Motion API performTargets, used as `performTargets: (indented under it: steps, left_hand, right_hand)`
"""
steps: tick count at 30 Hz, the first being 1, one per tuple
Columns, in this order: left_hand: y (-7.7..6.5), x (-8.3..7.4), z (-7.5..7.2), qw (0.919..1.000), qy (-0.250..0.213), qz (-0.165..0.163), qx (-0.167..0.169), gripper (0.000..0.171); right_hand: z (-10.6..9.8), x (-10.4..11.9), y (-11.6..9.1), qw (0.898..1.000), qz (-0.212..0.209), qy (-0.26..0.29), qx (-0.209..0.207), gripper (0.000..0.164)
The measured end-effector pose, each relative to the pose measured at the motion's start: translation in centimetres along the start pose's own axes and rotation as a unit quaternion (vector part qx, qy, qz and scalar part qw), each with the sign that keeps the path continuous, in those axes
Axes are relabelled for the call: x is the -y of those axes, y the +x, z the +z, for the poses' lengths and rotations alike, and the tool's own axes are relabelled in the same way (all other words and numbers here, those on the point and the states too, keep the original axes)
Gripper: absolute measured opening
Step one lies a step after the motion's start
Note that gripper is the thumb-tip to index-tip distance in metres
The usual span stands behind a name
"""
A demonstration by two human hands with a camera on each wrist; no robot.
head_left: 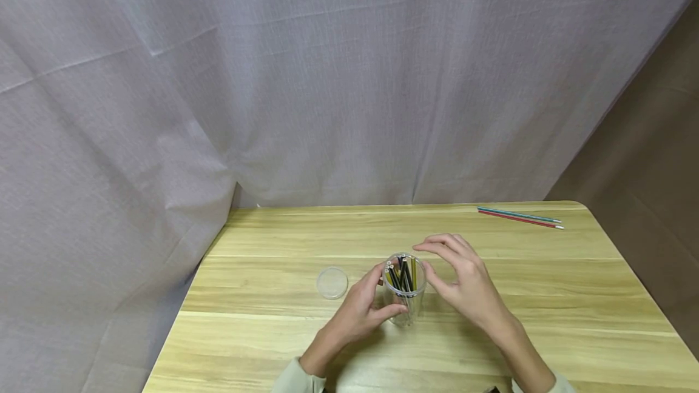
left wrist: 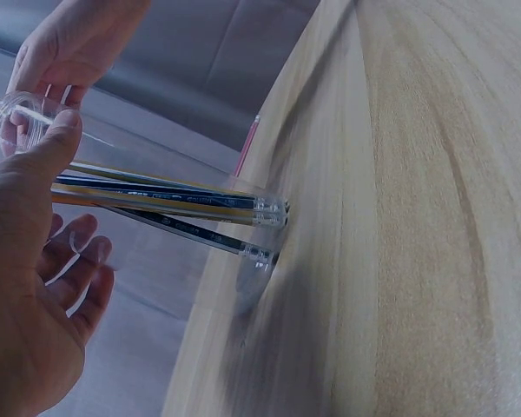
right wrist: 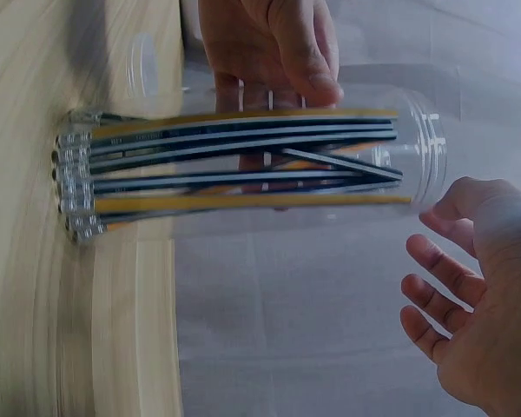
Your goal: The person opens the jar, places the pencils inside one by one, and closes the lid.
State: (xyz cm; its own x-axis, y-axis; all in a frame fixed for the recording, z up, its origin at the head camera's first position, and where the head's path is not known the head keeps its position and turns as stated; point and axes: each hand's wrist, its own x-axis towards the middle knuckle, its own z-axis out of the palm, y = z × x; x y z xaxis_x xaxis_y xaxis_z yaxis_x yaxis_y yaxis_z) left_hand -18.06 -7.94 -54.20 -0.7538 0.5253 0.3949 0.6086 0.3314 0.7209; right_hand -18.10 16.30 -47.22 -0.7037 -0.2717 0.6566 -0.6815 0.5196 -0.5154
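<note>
A clear plastic jar (head_left: 406,305) stands upright on the table, its mouth uncovered. Inside are several pencils (right wrist: 243,182), black-and-white or yellow striped, with their eraser ends at the bottom. My left hand (head_left: 361,307) holds the jar from its left side, fingers behind and thumb across the front. At the right of the rim is my right hand (head_left: 461,278), its fingers spread and slightly bent with nothing between them. The right wrist view puts the tip of its thumb (right wrist: 438,213) close to the rim; whether it touches is unclear.
A round clear lid (head_left: 332,283) lies on the wooden table (head_left: 262,320) left of the jar. Toward the back right lie a teal pencil (head_left: 516,214) and a red pencil (head_left: 519,218), side by side. A grey curtain (head_left: 338,108) hangs behind the table.
</note>
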Motion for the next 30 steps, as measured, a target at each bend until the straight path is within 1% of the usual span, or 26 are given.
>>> performTargets:
  steps: [5, 10, 14, 17, 22, 24, 26, 30]
  left_hand:
    - [0.0, 0.1, 0.0, 1.0, -0.002, 0.001, 0.0, 0.086]
    - [-0.1, 0.1, 0.1, 1.0, 0.002, 0.006, -0.003, 0.086]
    - [0.0, 0.2, 0.1, 1.0, 0.001, 0.005, -0.004, 0.086]
    - [0.0, 0.2, 0.1, 1.0, 0.004, 0.004, -0.005, 0.086]
    - [0.1, 0.3, 0.0, 1.0, 0.001, -0.001, -0.002, 0.086]
    - [0.1, 0.3, 0.0, 1.0, -0.007, -0.006, 0.001, 0.087]
    - [0.1, 0.4, 0.0, 1.0, -0.002, -0.001, 0.0, 0.087]
    - [0.1, 0.5, 0.1, 1.0, -0.007, 0.001, 0.002, 0.087]
  right_hand:
    - [-0.6, -1.2, -0.1, 1.0, 0.006, 0.011, -0.011, 0.034]
    - [-1.2, -2.5, -0.1, 0.999, 0.004, 0.028, -0.037, 0.039]
    - [-1.9, -3.5, -0.1, 0.998, 0.017, 0.037, -0.048, 0.043]
    - [-2.4, -4.5, 0.0, 0.997, 0.024, 0.047, -0.055, 0.042]
    - [-3.0, -7.0, -0.1, 0.994, 0.035, 0.066, -0.075, 0.039]
    - [-3.2, -8.1, -0.2, 0.993, 0.05, 0.07, -0.079, 0.038]
    - [-3.4, -9.4, -0.4, 0.992, 0.061, 0.072, -0.084, 0.036]
    - [-3.8, -11.7, -0.5, 0.99, 0.071, 0.069, -0.105, 0.033]
